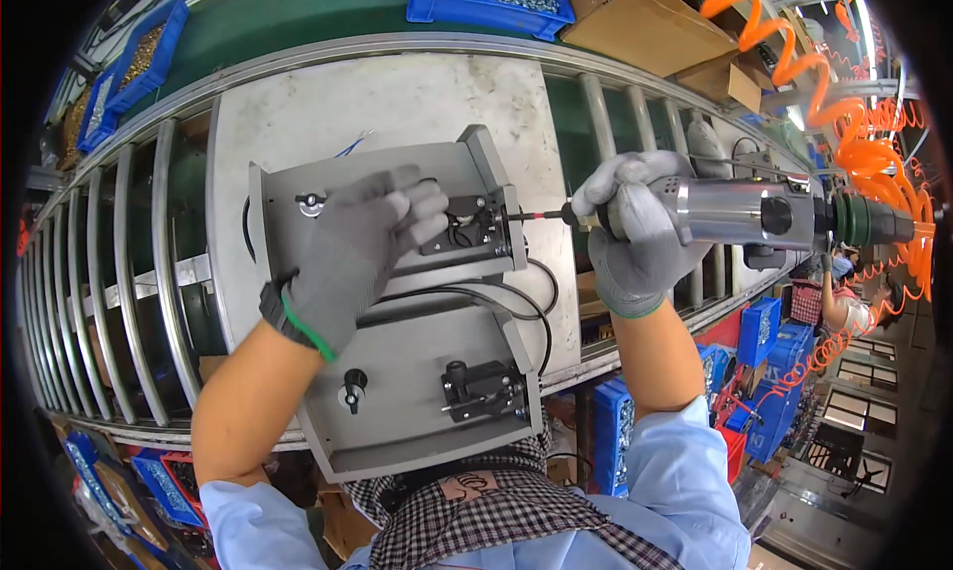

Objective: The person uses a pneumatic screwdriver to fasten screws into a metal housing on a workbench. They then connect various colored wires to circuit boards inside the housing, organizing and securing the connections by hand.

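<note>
Two grey sheet-metal housings lie on a pale board, one behind the other. Over the far housing (pixel 283 242) reaches my gloved left hand (pixel 357 234), fingers stretched out, their tips at a black switch-like part (pixel 465 222) by the right wall. Wrapped round a silver power screwdriver (pixel 740 213), my gloved right hand (pixel 643 222) keeps it level. Its thin bit points left and meets that wall's outer side; the fastener itself is too small to see. In the near housing (pixel 397 436) are a black knob (pixel 352 389) and a similar black part (pixel 483 391).
The pale board (pixel 397 93) rests on a conveyor with metal rollers (pixel 164 262). Black cables (pixel 544 322) loop beside the housings. Beyond stand a blue bin (pixel 486 16) of small metal parts and a cardboard box (pixel 645 24). Orange coiled hoses (pixel 849 153) hang at right; another person (pixel 844 307) is farther off.
</note>
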The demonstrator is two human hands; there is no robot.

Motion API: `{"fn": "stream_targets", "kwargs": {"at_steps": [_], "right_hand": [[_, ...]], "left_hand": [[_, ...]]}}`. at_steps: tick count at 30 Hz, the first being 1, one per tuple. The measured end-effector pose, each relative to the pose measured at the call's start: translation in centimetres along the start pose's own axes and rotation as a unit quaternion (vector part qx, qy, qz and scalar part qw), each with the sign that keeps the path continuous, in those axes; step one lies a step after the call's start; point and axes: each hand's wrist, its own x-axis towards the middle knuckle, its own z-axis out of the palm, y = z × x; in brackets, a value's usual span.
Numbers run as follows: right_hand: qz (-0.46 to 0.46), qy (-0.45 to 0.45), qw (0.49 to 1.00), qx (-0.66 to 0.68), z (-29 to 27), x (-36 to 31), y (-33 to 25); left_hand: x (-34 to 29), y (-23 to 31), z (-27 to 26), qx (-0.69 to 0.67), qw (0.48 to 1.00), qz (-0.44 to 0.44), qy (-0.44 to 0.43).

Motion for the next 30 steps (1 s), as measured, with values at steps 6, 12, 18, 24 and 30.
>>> {"fn": "stream_targets", "kwargs": {"at_steps": [6,12,18,24,30], "right_hand": [[0.049,0.018,0.993,0.102,-0.9,-0.6,2.0],[0.044,-0.011,0.998,0.040,-1.2,-1.6,2.7],[0.016,-0.034,0.999,0.003,1.0,-1.4,1.7],[0.018,-0.079,0.995,-0.054,0.5,-1.0,2.4],[0.086,0.003,0.996,0.015,1.3,-1.7,2.1]], "left_hand": [[3.0,1.6,1.1,0.058,0.997,-0.009,0.053],[3.2,1.3,0.3,0.021,0.998,-0.047,0.040],[2.7,1.5,0.3,0.083,0.996,-0.012,0.023],[2.6,1.2,0.2,0.133,0.991,0.023,0.017],[2.9,0.7,-0.1,0.204,0.978,0.025,-0.026]]}}
